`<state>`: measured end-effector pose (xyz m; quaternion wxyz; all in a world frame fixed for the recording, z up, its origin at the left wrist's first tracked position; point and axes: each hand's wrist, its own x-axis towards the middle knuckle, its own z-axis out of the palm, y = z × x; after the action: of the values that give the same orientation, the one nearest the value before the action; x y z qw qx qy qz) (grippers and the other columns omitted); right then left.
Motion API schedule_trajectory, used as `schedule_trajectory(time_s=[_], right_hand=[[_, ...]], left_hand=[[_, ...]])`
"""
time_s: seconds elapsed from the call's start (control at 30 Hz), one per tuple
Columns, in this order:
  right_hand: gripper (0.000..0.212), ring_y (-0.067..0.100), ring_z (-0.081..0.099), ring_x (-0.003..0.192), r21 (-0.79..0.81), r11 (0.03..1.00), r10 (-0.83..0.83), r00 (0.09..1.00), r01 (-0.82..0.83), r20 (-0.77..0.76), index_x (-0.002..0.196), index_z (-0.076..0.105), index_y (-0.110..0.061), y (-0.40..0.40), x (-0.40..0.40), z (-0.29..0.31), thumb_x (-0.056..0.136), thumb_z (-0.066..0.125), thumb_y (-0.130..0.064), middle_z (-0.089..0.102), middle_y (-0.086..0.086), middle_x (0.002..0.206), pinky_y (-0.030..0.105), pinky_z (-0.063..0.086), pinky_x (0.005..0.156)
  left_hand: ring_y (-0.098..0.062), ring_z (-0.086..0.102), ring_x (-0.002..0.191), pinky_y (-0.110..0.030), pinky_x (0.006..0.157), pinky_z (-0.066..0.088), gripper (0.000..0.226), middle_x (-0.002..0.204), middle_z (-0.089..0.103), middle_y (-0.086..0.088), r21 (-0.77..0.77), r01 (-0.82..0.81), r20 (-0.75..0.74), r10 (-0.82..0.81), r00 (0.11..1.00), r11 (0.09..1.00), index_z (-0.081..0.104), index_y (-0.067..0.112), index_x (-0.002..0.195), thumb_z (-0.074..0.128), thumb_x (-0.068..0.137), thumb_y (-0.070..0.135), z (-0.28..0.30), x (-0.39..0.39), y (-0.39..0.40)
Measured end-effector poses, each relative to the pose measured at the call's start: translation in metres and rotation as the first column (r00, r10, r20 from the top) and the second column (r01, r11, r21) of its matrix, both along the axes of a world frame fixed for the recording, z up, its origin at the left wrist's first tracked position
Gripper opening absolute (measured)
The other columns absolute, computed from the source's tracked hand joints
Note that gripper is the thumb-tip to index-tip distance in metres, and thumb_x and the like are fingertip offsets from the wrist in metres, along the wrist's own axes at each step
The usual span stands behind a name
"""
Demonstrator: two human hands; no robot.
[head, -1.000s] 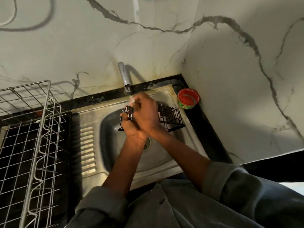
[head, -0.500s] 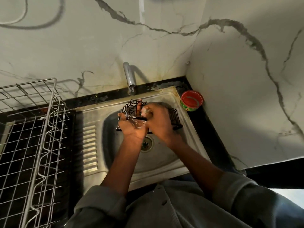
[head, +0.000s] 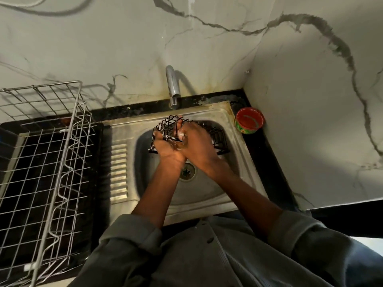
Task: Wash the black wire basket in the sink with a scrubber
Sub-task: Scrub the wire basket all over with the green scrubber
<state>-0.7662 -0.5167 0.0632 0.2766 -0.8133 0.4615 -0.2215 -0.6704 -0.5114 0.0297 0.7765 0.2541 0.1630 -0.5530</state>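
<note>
black wire basket (head: 172, 126) held tilted above steel sink bowl (head: 207, 191), below chrome tap (head: 173, 90). left hand (head: 165, 148) fingers grasping its near rim; right hand (head: 199, 146) clenched on a mostly hidden scrubber, rubbing. washing midway; rinse left. red cup (head: 249, 121) just beside; silver wire rack (head: 45, 154) well apart.

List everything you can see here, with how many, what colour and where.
wire basket: one, black, held over the sink bowl.
scrubber: one, pale, soapy, mostly hidden between the hands.
sink: one, steel, centre of the counter.
tap: one, chrome, behind the sink.
drain: one, metal, in the sink bottom.
tub: one, red, right of the sink.
rack: one, silver wire, left of the sink.
left hand: grips the basket.
right hand: holds the scrubber.
</note>
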Motion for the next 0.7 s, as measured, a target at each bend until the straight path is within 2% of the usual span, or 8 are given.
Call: schedule_trajectory(time_s=[0.07, 0.23, 0.33, 0.4, 0.5, 0.6, 0.63, 0.7], right_hand=[[0.017, 0.021, 0.06, 0.1, -0.002, 0.999, -0.039, 0.999, 0.039, 0.032, 0.103, 0.066, -0.013, -0.005, 0.0, -0.007, 0.087, 0.069, -0.009, 0.062, 0.003, 0.106, 0.029, 0.043, 0.08], [0.019, 0.011, 0.06, 0.089, -0.021, 0.996, -0.087, 0.995, 0.088, 0.049, 0.102, 0.069, -0.016, -0.011, -0.005, -0.006, 0.084, 0.075, -0.014, 0.067, -0.002, 0.1, 0.025, 0.043, 0.074], [0.032, 0.014, 0.067, 0.092, -0.126, 0.974, -0.174, 0.978, 0.188, 0.111, 0.108, 0.075, -0.015, -0.024, -0.001, 0.005, 0.082, 0.071, 0.002, 0.074, 0.001, 0.105, 0.025, 0.055, 0.082], [0.035, 0.013, 0.068, 0.1, -0.123, 0.94, -0.288, 0.934, 0.318, 0.211, 0.114, 0.074, -0.014, -0.037, -0.002, 0.012, 0.085, 0.069, 0.005, 0.075, 0.002, 0.112, 0.011, 0.048, 0.086], [0.034, 0.01, 0.063, 0.102, -0.106, 0.977, -0.169, 0.974, 0.185, 0.15, 0.117, 0.073, -0.014, -0.037, 0.0, 0.019, 0.087, 0.07, 0.002, 0.071, 0.003, 0.117, 0.0, 0.037, 0.085], [0.029, 0.016, 0.064, 0.094, -0.15, 0.979, 0.135, 0.99, -0.141, -0.049, 0.107, 0.077, -0.014, -0.016, -0.002, 0.015, 0.081, 0.078, -0.003, 0.069, 0.003, 0.106, 0.025, 0.054, 0.083], [0.029, 0.017, 0.063, 0.092, -0.168, 0.972, 0.155, 0.985, -0.167, -0.081, 0.106, 0.077, -0.014, -0.016, -0.004, 0.015, 0.079, 0.079, -0.003, 0.068, 0.003, 0.104, 0.032, 0.056, 0.081], [0.028, 0.016, 0.062, 0.094, -0.22, 0.973, 0.052, 0.993, -0.075, -0.11, 0.106, 0.076, -0.016, -0.03, -0.006, 0.021, 0.081, 0.077, -0.002, 0.067, 0.002, 0.106, 0.027, 0.053, 0.078]], left_hand=[[-0.035, 0.073, 0.082, -0.038, 0.068, 0.063, 0.066, 0.09, 0.073, -0.021, 0.01, 0.037, 0.003, -0.037, 0.999, 0.999, 0.07, -0.004, 0.105, 0.024, 0.11, 0.044, -0.001, 0.003, 0.001], [-0.037, 0.068, 0.106, -0.044, 0.091, 0.056, 0.077, 0.115, 0.071, -0.021, 0.003, 0.103, 0.058, -0.103, 0.993, 0.995, 0.059, 0.0, 0.139, 0.026, 0.106, 0.062, 0.003, 0.003, 0.0], [-0.036, 0.068, 0.116, -0.05, 0.108, 0.05, 0.085, 0.125, 0.071, -0.022, 0.028, 0.154, 0.09, -0.156, 0.984, 0.988, 0.059, 0.003, 0.141, 0.029, 0.102, 0.072, 0.008, -0.002, -0.002], [-0.038, 0.062, 0.128, -0.056, 0.119, 0.038, 0.09, 0.136, 0.066, -0.021, 0.008, 0.211, 0.117, -0.211, 0.971, 0.977, 0.059, 0.005, 0.143, 0.032, 0.098, 0.078, 0.009, -0.004, -0.003], [-0.032, 0.068, 0.111, -0.051, 0.117, 0.04, 0.083, 0.12, 0.07, -0.016, 0.027, 0.217, 0.152, -0.219, 0.964, 0.976, 0.062, 0.012, 0.137, 0.036, 0.096, 0.08, 0.01, -0.003, -0.005], [-0.028, 0.069, 0.103, -0.044, 0.112, 0.047, 0.081, 0.115, 0.069, -0.014, 0.045, 0.195, 0.145, -0.2, 0.969, 0.98, 0.065, 0.009, 0.133, 0.036, 0.099, 0.076, 0.002, 0.003, -0.006], [-0.028, 0.07, 0.1, -0.044, 0.103, 0.053, 0.081, 0.112, 0.07, -0.014, 0.045, 0.205, 0.139, -0.209, 0.968, 0.978, 0.068, 0.008, 0.126, 0.035, 0.099, 0.076, 0.001, 0.002, -0.004], [-0.029, 0.075, 0.094, -0.043, 0.083, 0.061, 0.081, 0.107, 0.074, -0.015, 0.075, 0.251, 0.147, -0.259, 0.955, 0.965, 0.07, 0.011, 0.118, 0.037, 0.095, 0.081, 0.003, -0.003, -0.001]])
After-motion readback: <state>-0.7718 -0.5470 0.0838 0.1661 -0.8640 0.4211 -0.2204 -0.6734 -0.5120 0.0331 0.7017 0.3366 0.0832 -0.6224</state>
